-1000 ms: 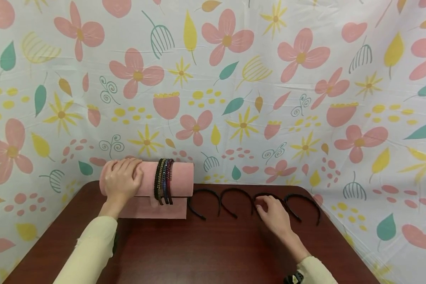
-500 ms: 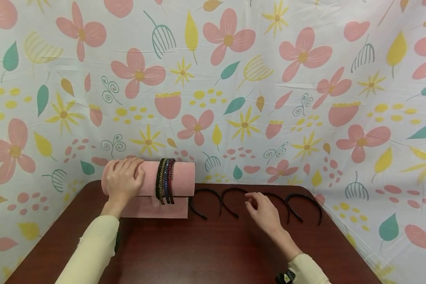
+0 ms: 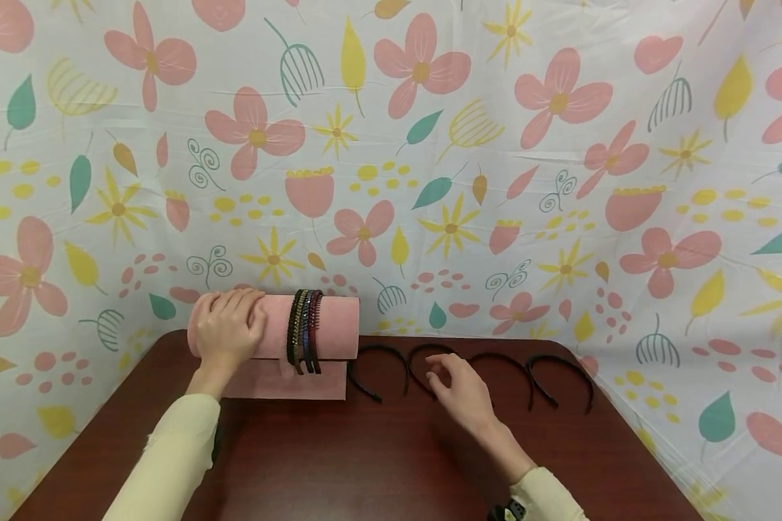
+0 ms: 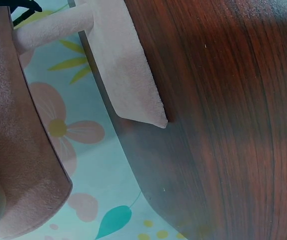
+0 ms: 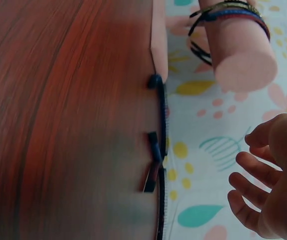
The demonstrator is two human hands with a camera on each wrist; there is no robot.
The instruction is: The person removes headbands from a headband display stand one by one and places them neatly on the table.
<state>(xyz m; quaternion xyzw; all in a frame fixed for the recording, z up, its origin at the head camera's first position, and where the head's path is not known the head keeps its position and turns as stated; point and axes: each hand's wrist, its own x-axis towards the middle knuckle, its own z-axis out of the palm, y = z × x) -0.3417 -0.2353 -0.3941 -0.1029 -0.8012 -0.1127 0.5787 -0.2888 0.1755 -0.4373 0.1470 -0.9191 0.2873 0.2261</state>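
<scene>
A pink velvety headband stand [image 3: 337, 325], a horizontal roll over a flat base, stands at the table's back left. My left hand [image 3: 228, 325] grips the roll's left end, fingers curled over its top. Several decorated headbands [image 3: 304, 329], black, gold, blue and red, hang side by side round the roll. My right hand [image 3: 463, 391] hovers with loosely bent fingers, holding nothing, by the second dark headband [image 3: 412, 365] from the left in a row on the table. In the right wrist view that hand [image 5: 271, 180] is apart from the headbands [image 5: 164, 120].
The dark reddish wooden table [image 3: 326, 456] ends at a floral cloth backdrop [image 3: 391, 181]. Along its back edge lie further headbands, the leftmost headband [image 3: 405, 365] beside the stand and the rightmost headband [image 3: 563, 357] near the right corner.
My right hand has moved left along the row, from the third headband to the second. My left hand stays on the stand's roll.
</scene>
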